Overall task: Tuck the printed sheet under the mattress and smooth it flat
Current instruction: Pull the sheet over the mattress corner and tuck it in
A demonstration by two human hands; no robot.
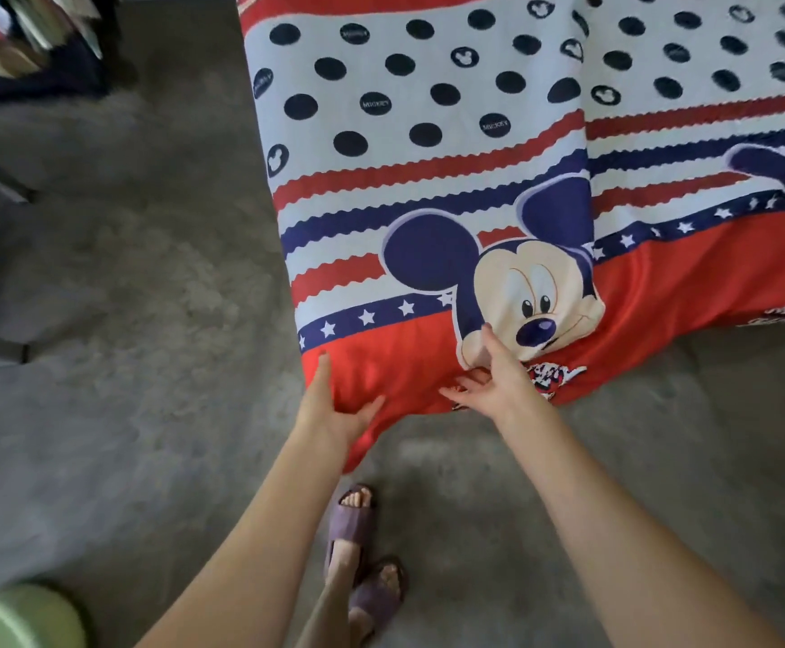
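The printed sheet (428, 133) covers the mattress: white with dark dots, red and navy stripes, a cartoon mouse face and a red border. The mattress itself is hidden beneath it. My left hand (330, 404) cups the near left corner of the red border, thumb on the side, fingers curled around the lower edge. My right hand (493, 371) lies flat on the red border just below the mouse face, fingers spread, fingertips at the sheet's lower edge. A vertical fold runs up the sheet at about mid-width.
Grey concrete floor (124, 320) surrounds the bed on the left and front. My feet in purple slippers (358, 521) stand just below the corner. A green round object (12, 619) sits bottom left. Dark furniture and stacked items (30, 44) stand top left.
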